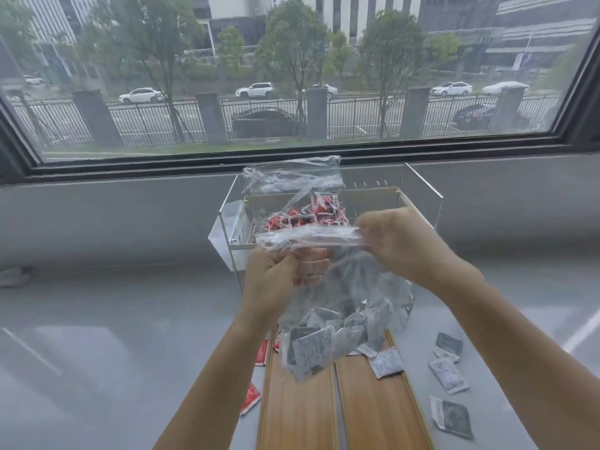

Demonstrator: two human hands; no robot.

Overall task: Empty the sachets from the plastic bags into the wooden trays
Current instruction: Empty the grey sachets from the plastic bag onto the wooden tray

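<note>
- Clear plastic bag (337,323) w/ grey sachets (311,347) hangs mid-air over the wooden trays (337,407), its mouth stretched between both hands.
- Left hand (276,280) fisted on the bag's top edge; right hand (402,245) pinches the other end, slightly higher.
- Second bag w/ red sachets (308,212) behind, near a clear acrylic box (418,203).
- Trays mostly bare; one grey sachet (386,362) on right tray.
- Loose sachets on table (97,352): grey (449,375) right of trays, red (250,397) left.
</note>
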